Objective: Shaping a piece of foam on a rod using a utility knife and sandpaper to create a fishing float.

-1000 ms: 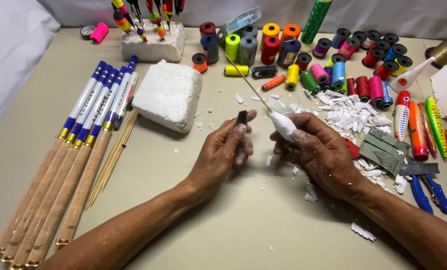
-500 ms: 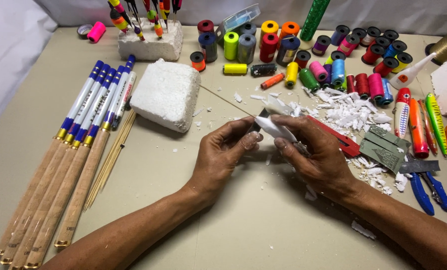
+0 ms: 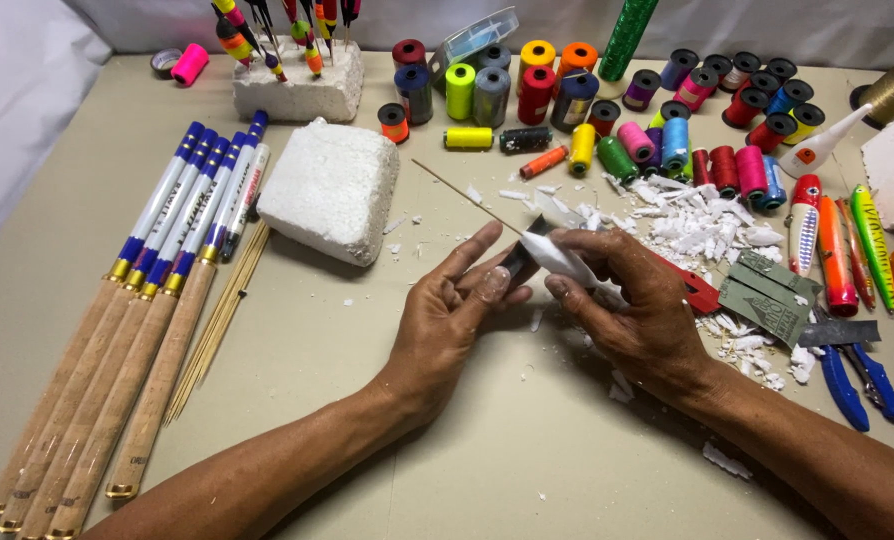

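Note:
My right hand (image 3: pixel 639 310) grips a small white foam float body (image 3: pixel 565 262) mounted on a thin wooden stick (image 3: pixel 462 192) that points up and to the left. My left hand (image 3: pixel 452 320) presses a small dark grey piece (image 3: pixel 518 257) against the left end of the float with thumb and fingers, the other fingers stretched out. Both hands meet just above the beige table (image 3: pixel 487 460), near its middle.
A white foam block (image 3: pixel 329 190) lies left of the hands, and several cork-handled rods (image 3: pixel 137 300) and thin skewers (image 3: pixel 217 320) lie further left. Thread spools (image 3: pixel 567 100) line the back. White shavings (image 3: pixel 697 215), a red knife (image 3: pixel 695 292), sandpaper sheets (image 3: pixel 767 290), lures (image 3: pixel 837 250) and blue pliers (image 3: pixel 862 380) lie to the right.
My left hand has closed in from a gap and now presses the dark piece onto the float, fingers stretched out. The float has turned a little in my right hand.

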